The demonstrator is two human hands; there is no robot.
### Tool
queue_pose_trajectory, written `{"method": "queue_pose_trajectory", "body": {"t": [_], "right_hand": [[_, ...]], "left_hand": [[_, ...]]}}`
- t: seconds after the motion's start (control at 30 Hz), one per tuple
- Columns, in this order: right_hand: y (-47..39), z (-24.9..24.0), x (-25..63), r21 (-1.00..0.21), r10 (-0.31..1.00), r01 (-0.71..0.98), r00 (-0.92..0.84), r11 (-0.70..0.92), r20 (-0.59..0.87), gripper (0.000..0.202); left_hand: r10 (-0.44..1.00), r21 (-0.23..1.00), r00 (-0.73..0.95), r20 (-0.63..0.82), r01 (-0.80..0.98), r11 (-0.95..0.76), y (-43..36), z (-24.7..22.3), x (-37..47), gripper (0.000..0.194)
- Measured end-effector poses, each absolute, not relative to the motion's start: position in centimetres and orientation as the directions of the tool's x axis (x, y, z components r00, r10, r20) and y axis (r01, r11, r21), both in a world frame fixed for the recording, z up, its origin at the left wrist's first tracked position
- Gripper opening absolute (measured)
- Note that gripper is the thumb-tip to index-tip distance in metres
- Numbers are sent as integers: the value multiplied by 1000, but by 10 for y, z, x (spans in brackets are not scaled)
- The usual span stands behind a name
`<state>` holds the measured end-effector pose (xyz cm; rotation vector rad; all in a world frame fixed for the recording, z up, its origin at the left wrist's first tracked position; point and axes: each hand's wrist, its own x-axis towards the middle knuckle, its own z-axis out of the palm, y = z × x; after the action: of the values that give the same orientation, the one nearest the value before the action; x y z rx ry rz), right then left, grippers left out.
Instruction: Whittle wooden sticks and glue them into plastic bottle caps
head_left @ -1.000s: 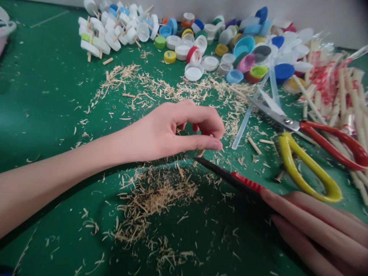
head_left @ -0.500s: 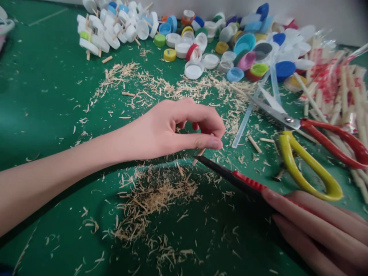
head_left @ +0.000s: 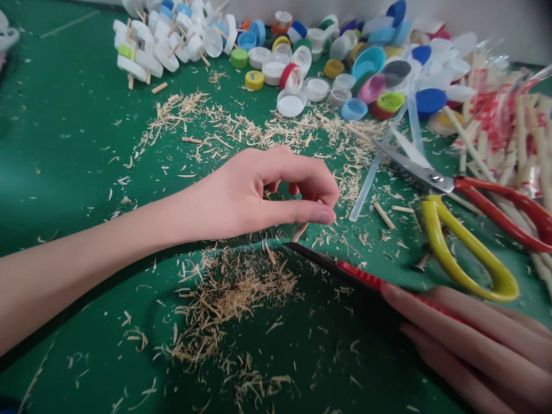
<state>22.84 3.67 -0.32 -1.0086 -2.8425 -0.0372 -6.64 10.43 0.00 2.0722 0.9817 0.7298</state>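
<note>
My left hand (head_left: 284,187) pinches a short thin wooden stick (head_left: 299,232) between thumb and forefinger. Its lower end sticks out below the thumb, and the rest is hidden by the fingers. My right hand (head_left: 470,339) is closed around a utility knife (head_left: 362,275) with a red and black handle and a dark blade. The blade's tip lies at the lower end of the stick; whether it touches cannot be made out. Beneath the blade, a heap of wood shavings (head_left: 233,302) covers part of the green table (head_left: 86,172).
Red-handled scissors (head_left: 444,183) lie open at the right, beside a yellow handle loop (head_left: 470,253). Loose bottle caps (head_left: 291,102) pile up along the back. At the back left are caps joined by sticks (head_left: 150,63). Wooden sticks (head_left: 524,138) and red-printed wrappers fill the far right.
My right hand has drawn the knife down and left, so the blade moves from the stick's side to its lower end. My left hand stays nearly still, holding the stick.
</note>
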Motion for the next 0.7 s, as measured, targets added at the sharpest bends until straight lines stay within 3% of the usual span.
{"method": "queue_pose_trajectory", "body": {"t": [0.23,0.4,0.53,0.7], "right_hand": [[40,-5,235,-69,563,559,-812,826,155,62],[36,-7,238,-47,627,629,-762,776,161,65],[36,-6,235,-105,593,584,-793,805,140,65],[40,-5,232,-77,579,574,-800,815,157,63]], "left_hand": [[819,805,542,187,394,-444,104,-1,-67,19],[820,807,544,178,396,-438,104,-1,-67,19],[818,813,545,183,384,-437,104,0,-68,16],[819,819,544,181,378,-432,104,1,-68,16]]}}
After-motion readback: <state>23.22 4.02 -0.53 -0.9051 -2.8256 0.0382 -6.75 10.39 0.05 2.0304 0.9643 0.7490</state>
